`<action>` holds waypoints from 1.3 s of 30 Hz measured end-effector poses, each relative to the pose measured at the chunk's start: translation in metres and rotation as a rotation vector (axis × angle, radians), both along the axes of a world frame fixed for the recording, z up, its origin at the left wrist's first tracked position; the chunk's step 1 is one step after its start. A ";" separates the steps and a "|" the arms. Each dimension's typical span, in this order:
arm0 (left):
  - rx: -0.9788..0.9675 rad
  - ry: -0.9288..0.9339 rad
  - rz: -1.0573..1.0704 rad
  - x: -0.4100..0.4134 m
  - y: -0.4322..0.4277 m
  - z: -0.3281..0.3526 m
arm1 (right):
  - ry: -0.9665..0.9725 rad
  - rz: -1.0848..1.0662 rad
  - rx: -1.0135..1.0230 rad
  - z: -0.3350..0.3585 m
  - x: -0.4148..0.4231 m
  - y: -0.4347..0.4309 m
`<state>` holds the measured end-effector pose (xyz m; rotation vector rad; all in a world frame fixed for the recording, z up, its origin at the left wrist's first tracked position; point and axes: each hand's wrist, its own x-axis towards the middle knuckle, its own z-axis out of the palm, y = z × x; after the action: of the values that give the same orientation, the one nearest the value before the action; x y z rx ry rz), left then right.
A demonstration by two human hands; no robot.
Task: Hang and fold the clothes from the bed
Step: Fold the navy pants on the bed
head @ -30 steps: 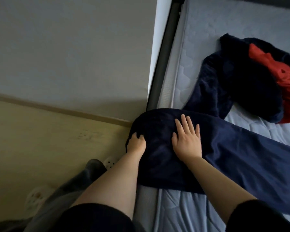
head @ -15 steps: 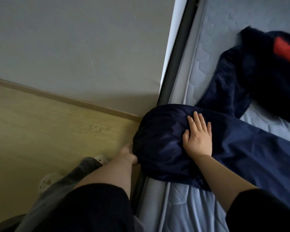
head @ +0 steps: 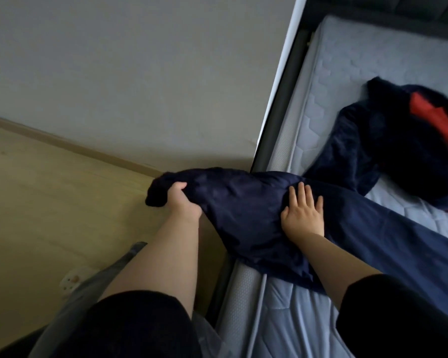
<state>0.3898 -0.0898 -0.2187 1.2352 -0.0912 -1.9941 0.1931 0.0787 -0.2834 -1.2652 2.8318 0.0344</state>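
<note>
A navy garment [head: 248, 215] lies across the near edge of the grey mattress [head: 352, 81], one end pulled out over the floor. My left hand [head: 183, 202] grips that end, lifted off the bed's side. My right hand [head: 303, 215] lies flat on the garment over the mattress edge, fingers straight. Farther back on the bed sits a heap of dark fleece clothing [head: 380, 146] with a red garment [head: 440, 120] on it.
A dark bed frame rail [head: 282, 104] runs along the mattress next to a grey wall [head: 130, 73]. Wooden floor [head: 49, 202] lies to the left, with my slippered foot [head: 70, 281] on it.
My left hand took hold of the garment's end and pulled it left, out over the floor. My right hand stayed pressed on the cloth. The view shifted.
</note>
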 end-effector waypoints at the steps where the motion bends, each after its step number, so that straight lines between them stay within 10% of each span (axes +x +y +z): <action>1: -0.072 -0.082 -0.022 -0.001 -0.002 0.012 | -0.026 0.005 0.003 0.004 -0.001 0.000; 7: -1.076 -0.940 -0.268 -0.017 0.029 0.061 | -0.692 -0.154 -0.420 0.058 -0.013 0.019; 11: -1.906 -1.100 -0.676 -0.030 0.095 0.059 | -1.538 -0.625 -1.091 0.098 -0.026 0.051; 13: -2.081 -1.129 -1.084 -0.032 0.122 0.043 | -1.665 -0.756 -1.275 0.106 -0.031 0.079; 17: -1.791 -1.349 -1.753 -0.028 0.144 0.010 | -1.613 -0.905 -1.270 0.094 -0.027 0.124; 22: -1.528 -1.386 -1.750 -0.019 0.126 0.001 | -1.621 -0.778 -1.092 0.084 -0.023 0.133; 25: -1.358 -1.322 -1.767 -0.016 0.119 -0.006 | -1.268 -0.676 -0.969 0.076 -0.018 0.133; 34: -1.041 -1.010 -1.171 -0.036 0.107 -0.008 | -0.877 -0.215 -0.719 0.103 0.014 0.081; 39: -0.948 -0.888 -0.720 -0.041 0.096 0.003 | -1.292 0.026 -0.783 0.136 0.025 0.032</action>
<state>0.3488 0.0061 -0.2157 1.3690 -1.8778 -1.3591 0.2183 0.1111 -0.1477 -0.8103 1.6458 -1.4015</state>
